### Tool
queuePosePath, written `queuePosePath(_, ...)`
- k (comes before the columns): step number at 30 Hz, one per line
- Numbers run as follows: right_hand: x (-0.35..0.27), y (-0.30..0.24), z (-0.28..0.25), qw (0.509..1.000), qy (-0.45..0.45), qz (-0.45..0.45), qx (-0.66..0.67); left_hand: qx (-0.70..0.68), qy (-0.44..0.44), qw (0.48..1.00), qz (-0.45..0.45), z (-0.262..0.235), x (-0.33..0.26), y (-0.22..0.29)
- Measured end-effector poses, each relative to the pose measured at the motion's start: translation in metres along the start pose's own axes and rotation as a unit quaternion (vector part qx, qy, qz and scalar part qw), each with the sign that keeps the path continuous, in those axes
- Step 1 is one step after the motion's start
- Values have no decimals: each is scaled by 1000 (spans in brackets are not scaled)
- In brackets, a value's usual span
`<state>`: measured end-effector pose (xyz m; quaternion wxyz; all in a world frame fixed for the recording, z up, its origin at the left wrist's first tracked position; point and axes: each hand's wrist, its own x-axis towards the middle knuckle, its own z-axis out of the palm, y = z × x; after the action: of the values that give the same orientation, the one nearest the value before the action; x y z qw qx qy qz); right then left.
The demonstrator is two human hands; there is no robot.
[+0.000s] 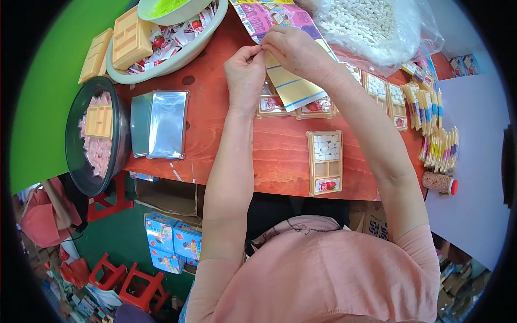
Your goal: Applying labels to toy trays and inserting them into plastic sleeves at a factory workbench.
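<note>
Beyond the middle of the red table, my left hand (245,75) and my right hand (296,51) meet with closed fingertips. They pinch the left edge of a printed sheet (299,89), purple and pink at its far part and pale yellow with blue lines at its near part. What exactly lies between the fingertips is hidden. Beneath the sheet, several beige compartment trays (314,109) show in part, with red-and-white packets in them. Nearer to me lies another compartment tray (326,170), holding white pieces at one end and a strawberry-printed packet at the other.
A bag of white pieces (361,24) sits at the back right. More filled trays (397,102) and bundled sticks (439,148) lie to the right, near a red-lidded jar (439,183). At left are a white basin (161,70), a dark basin (125,145) and clear film (168,124).
</note>
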<state>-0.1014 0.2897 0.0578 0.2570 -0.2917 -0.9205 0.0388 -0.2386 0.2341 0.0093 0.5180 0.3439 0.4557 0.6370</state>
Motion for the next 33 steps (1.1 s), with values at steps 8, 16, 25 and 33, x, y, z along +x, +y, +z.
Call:
queuePosePath(8, -5, -5, 8, 995, 88, 34, 17, -14, 0, 1000, -16, 3, -4, 2)
queuePosePath(16, -4, 31, -11, 910, 186, 321, 184, -67, 136, 988, -27, 2, 4, 5)
queuePosePath(25, -149, 104, -149, 758, 474, 339, 294, -54, 146, 988, -11, -2, 7, 5)
queuePosePath(33, -158, -87, -148, 874, 433, 215, -56, 39, 30, 997, 61, 31, -60, 60)
